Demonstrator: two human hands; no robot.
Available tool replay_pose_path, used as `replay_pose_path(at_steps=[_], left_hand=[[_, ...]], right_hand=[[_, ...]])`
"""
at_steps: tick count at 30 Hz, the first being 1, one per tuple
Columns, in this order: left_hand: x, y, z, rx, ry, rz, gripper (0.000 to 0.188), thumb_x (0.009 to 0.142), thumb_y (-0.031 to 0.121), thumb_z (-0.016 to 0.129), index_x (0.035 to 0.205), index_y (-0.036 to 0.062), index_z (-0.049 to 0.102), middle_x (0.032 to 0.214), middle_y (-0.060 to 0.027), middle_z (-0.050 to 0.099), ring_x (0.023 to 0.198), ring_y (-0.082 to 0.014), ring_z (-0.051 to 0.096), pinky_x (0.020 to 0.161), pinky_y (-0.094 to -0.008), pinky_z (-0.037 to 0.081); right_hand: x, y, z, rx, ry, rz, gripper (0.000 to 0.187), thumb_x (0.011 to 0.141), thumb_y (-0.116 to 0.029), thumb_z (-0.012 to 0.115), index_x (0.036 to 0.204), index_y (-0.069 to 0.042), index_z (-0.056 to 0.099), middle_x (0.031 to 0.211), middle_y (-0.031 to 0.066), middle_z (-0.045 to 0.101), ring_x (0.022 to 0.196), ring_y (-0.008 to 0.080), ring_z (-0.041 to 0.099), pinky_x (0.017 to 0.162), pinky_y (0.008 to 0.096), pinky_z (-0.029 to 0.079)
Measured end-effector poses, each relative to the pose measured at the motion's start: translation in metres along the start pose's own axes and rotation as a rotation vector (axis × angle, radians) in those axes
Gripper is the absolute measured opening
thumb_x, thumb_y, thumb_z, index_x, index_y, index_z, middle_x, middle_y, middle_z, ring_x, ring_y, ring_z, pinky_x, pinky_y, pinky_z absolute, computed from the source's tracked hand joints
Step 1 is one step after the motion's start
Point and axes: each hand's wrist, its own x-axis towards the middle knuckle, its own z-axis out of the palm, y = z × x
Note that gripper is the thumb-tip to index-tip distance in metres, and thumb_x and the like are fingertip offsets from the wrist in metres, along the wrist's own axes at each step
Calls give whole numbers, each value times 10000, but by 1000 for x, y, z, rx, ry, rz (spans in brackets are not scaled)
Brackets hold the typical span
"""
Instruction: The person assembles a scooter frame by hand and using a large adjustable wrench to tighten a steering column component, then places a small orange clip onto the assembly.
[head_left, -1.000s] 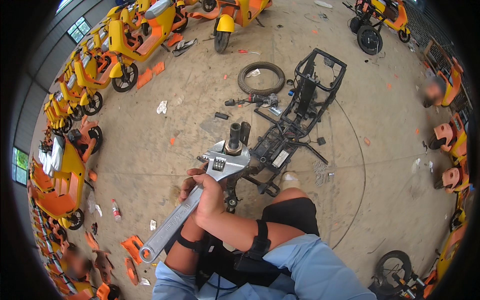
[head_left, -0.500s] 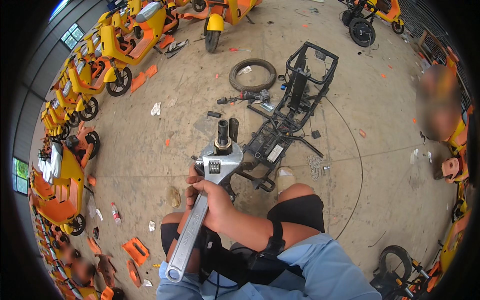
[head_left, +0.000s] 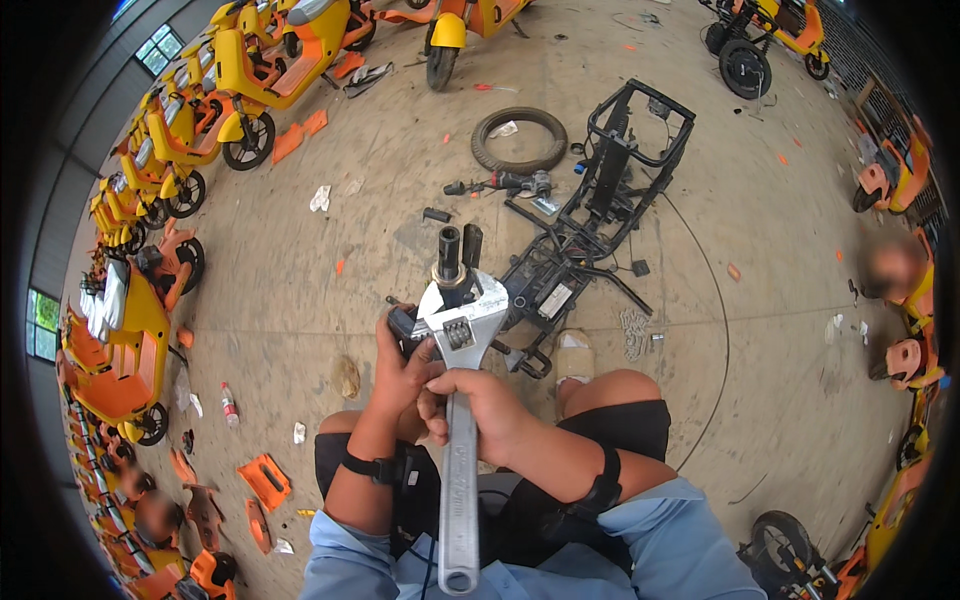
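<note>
My right hand (head_left: pixel 482 408) is wrapped around the upper handle of a large silver adjustable wrench (head_left: pixel 460 500), which points down toward my lap. Its jaws sit around a black upright tube (head_left: pixel 449 250) with a brass-coloured ring, and a second dark tube (head_left: pixel 472 243) stands beside it. My left hand (head_left: pixel 398 365) is closed around a dark part (head_left: pixel 404 322) just left of the wrench head, its thumb near the wrench; most of that part is hidden. Beyond the tubes lies a bare black scooter frame (head_left: pixel 560 270) on the concrete floor.
Ahead lie a loose tyre (head_left: pixel 519 140), a red-and-black power tool (head_left: pixel 510 183) and a chain (head_left: pixel 634 333). A long cable (head_left: pixel 725 330) curves at the right. Yellow-orange scooters (head_left: pixel 270 75) line the left and far sides; orange panels (head_left: pixel 264 482) and a bottle (head_left: pixel 230 405) lie at lower left.
The wrench handle has swung from lower left to nearly straight down, with my right hand on it. My left hand and forearm now show more clearly left of the wrench. The view has shifted slightly.
</note>
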Motion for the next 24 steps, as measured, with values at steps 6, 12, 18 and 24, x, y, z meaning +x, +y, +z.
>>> replay_pose_path(at_steps=[6,12,18,24], left_hand=[[-1,3,-8,239,-49,129,530,890,-50,586,1346,32,327,1253,-128,496,1137,-211,514,992,-358,424],[1,3,-5,183,-34,142,552,891,5,640,1354,20,341,1289,-138,491,1189,-227,499,1017,-354,412],[2,-2,-3,139,-18,131,540,902,33,653,1348,18,349,1274,-138,498,1180,-226,503,1010,-350,417],[2,-3,-7,176,-25,121,549,894,20,655,1349,18,349,1267,-141,497,1179,-234,506,1013,-352,414]], right_hand=[[-13,-19,-4,-95,4,82,259,872,-191,509,1048,-23,597,738,109,609,487,134,510,444,269,422],[-24,-43,-15,-165,4,125,312,860,-177,498,1083,30,571,631,104,576,394,133,459,379,263,383],[-26,-52,-22,-134,-14,156,325,860,-167,496,1095,49,557,595,93,554,371,136,455,352,252,375],[-21,-52,-24,-116,-20,152,322,854,-167,501,1084,52,558,595,94,553,372,142,456,351,255,371]])
